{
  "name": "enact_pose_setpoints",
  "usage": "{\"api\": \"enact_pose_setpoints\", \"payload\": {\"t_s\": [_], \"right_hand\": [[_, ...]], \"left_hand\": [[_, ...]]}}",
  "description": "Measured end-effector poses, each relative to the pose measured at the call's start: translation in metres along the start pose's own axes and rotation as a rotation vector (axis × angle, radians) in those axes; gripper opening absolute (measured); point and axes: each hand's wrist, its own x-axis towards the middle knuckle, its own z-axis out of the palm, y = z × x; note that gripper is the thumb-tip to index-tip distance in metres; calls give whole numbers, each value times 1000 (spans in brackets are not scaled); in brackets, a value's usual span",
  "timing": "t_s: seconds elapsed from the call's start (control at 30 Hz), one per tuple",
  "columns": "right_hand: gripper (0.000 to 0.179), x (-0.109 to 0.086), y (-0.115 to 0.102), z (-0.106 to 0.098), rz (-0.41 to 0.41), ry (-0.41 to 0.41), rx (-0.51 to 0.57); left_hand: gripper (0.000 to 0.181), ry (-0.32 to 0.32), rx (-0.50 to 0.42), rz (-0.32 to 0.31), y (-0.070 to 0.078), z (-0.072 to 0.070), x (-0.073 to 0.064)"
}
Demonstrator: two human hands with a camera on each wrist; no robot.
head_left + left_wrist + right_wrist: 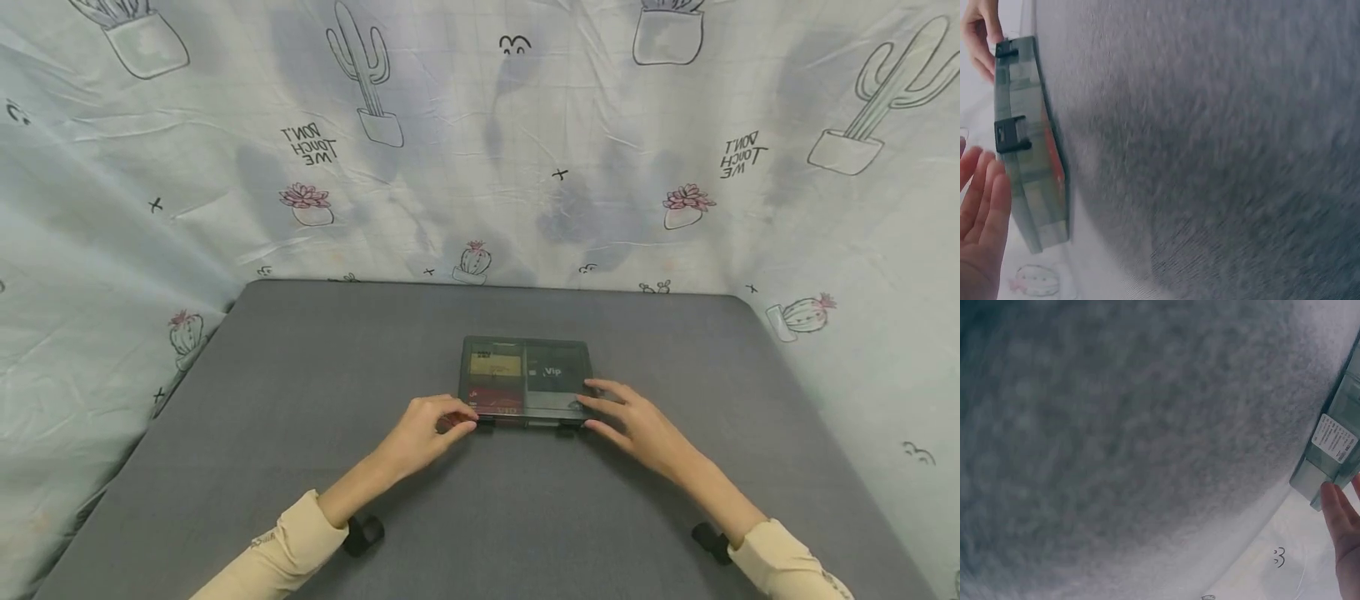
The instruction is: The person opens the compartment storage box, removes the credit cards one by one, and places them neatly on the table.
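Observation:
A see-through grey-green plastic case [525, 360] lies closed on the table, with a yellow piece [495, 364], a red piece [491, 398] and a dark piece marked "Vip" [562, 360] inside. Two black latches [1013, 134] sit along its front side. My left hand [423, 429] is at the front left corner, its fingertips right beside a latch and its fingers fairly straight in the left wrist view. On the other side, my right hand [641, 425] has its fingers spread, the tips at the case's right edge. A white printed label [1334, 438] shows on the case in the right wrist view.
Grey fabric covers the table [337, 358]. Behind it and at both sides hangs a pale curtain [465, 133] printed with cacti. Black straps [364, 536] show at both wrists by the cream sleeves [288, 542].

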Motion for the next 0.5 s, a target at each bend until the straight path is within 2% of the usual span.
{"api": "enact_pose_setpoints", "payload": {"t_s": [0.17,0.23,0.4,0.5], "right_hand": [[43,-1,4,1,-43,34,66],[42,-1,6,2,-59,50,100],[39,-2,9,3,-95,82,159],[38,-2,9,4,-97,82,175]], "left_hand": [[19,-108,-180,-128,-4,7,-3],[23,-148,-284,-185,-5,10,-4],[31,-211,-619,-409,-5,19,-5],[39,-229,-782,-541,-3,24,-4]]}}
